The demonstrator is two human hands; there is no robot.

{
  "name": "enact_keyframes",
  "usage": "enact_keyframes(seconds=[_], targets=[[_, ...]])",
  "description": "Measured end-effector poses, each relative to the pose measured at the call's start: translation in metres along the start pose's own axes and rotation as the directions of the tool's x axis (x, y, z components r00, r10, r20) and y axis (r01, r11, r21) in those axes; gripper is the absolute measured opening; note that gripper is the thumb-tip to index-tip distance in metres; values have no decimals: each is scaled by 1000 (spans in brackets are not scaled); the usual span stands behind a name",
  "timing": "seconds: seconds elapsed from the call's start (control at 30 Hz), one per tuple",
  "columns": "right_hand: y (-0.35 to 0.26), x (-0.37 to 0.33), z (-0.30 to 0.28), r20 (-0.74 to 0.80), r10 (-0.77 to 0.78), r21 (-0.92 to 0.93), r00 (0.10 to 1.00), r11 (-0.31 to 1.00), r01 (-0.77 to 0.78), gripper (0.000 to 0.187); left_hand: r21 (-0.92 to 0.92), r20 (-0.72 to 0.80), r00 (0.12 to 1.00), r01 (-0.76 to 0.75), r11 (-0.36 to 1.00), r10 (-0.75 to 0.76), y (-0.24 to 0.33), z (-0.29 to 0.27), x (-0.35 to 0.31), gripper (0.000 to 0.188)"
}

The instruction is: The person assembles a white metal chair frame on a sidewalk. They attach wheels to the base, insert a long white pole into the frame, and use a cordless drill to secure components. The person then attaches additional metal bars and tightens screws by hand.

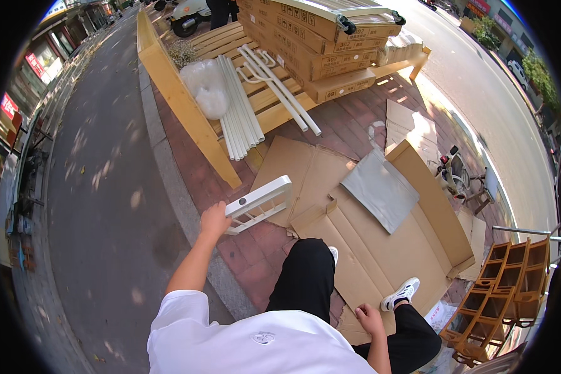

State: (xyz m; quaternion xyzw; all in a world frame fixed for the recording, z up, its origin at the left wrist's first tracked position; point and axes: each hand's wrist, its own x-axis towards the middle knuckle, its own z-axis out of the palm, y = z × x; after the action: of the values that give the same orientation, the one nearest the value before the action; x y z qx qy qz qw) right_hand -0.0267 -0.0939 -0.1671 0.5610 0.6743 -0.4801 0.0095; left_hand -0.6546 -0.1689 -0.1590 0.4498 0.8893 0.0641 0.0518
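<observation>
My left hand (214,219) grips one end of a white slatted frame (255,204), which has a thick rail with a dark round spot and several thin rungs. The frame is tilted up over the red brick paving, beside the corner of a wooden bed frame. My right hand (370,319) hangs by my right leg with its fingers curled in; nothing shows in it. Under and ahead of it lies a large opened cardboard box (380,262), with one of my white shoes (400,293) on it. A grey flat sheet (383,190) rests on the cardboard.
On the slatted wooden bed frame (187,112) are stacked cartons (318,56), white tubes (240,118) and a bundle of clear plastic wrap (206,87). Brown wooden racks (498,293) stand at the right. A kerb (168,162) borders the road on the left.
</observation>
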Motion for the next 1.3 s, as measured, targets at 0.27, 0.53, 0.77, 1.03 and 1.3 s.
enact_keyframes(seconds=[0.27, 0.53, 0.77, 1.03, 1.3], targets=[[-157, 79, -29, -268, -467, -208, 843, 882, 423, 12, -173, 4, 995, -94, 980, 96, 57, 4, -55, 25], [-327, 187, 40, 152, -868, -666, 473, 264, 698, 40, -240, 98, 980, -145, 960, 173, 139, -9, -54, 29], [-308, 242, 67, 397, -658, -739, 640, 185, 648, 34, -599, 168, 917, -197, 776, 362, 120, 9, 17, 42], [-317, 229, 54, 515, -565, -704, 645, 151, 694, 38, 24, -288, 958, 26, 999, -18, 109, -25, 230, 51], [-307, 238, 61, 476, -618, -701, 626, 162, 694, 34, 392, -316, 948, 100, 915, 32, 121, 48, 298, 48]])
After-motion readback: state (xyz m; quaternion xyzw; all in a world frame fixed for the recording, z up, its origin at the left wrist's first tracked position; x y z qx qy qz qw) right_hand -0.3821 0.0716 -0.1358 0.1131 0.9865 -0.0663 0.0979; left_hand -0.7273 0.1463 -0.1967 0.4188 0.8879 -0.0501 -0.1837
